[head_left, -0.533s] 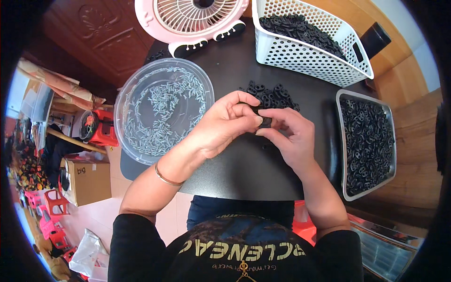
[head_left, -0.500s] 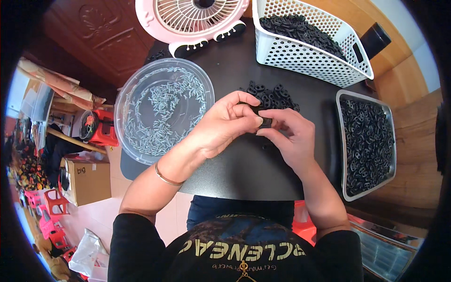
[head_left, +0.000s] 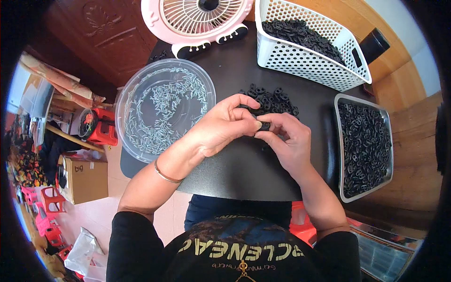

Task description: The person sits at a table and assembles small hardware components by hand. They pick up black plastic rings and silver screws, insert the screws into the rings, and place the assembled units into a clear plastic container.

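Over the dark table, both my hands meet at a small black plastic part. My left hand pinches it between thumb and fingertips. From the other side, my right hand has thumb and forefinger closed on the same part. My fingers cover most of it, so its full shape is hidden. Just beyond my hands lies a loose pile of black plastic parts with holes in them. To the left of my left hand stands a round clear tub of small silvery screws or pins.
A metal tray full of black parts sits at the right edge of the dark table. Behind are a white perforated basket holding more black parts and a pink fan. A cardboard box stands on the floor at left.
My right hand has shifted slightly left, and its fingers look closer around the black part. My left hand stays in nearly the same place. The whole view has moved a little.
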A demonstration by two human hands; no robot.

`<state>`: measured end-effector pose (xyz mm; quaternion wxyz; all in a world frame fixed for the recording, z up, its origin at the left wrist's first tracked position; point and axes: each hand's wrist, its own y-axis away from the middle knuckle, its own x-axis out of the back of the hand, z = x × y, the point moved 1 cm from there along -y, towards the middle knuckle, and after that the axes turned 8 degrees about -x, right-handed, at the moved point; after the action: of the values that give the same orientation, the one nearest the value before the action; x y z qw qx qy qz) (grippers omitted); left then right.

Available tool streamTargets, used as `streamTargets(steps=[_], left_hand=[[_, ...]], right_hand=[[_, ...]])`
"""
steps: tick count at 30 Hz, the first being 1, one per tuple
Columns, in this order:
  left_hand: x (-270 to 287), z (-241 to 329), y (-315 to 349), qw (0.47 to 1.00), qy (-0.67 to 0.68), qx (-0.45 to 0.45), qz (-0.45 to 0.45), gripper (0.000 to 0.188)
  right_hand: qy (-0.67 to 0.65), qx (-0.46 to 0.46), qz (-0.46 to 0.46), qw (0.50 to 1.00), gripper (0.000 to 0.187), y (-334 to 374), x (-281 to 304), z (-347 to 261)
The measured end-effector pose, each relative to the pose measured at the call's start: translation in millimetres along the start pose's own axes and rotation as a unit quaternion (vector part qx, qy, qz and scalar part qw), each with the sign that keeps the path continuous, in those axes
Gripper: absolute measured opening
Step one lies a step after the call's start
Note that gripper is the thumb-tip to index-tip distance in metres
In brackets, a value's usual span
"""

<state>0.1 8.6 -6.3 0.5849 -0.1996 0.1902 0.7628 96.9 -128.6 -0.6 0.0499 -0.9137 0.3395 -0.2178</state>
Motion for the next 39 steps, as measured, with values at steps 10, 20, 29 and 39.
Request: streamTargets(steps=[10, 20, 29, 39], left_hand=[[-1, 0, -1, 1.000, 0.012, 0.015, 0.002, 0.037], [-4, 0, -1, 1.000, 0.003, 0.008, 0.005, 0.036], [-4, 8, 0, 0.997, -0.058, -0.053, 0.006, 0.036], [21, 89, 36, 0.799, -0.553, -0.223, 0.081, 0.014]], right_hand=[[0.057, 0.039, -0.001, 0.998, 0.028, -1, 2, -2], [0.032, 0.053, 0.010, 0.998, 0.029, -3, 3, 1], [0.001, 0.031, 0.011, 0.999, 0.030, -5, 1, 4], [-0.073, 0.009, 0.147, 0.986, 0.033, -85, 29, -25]])
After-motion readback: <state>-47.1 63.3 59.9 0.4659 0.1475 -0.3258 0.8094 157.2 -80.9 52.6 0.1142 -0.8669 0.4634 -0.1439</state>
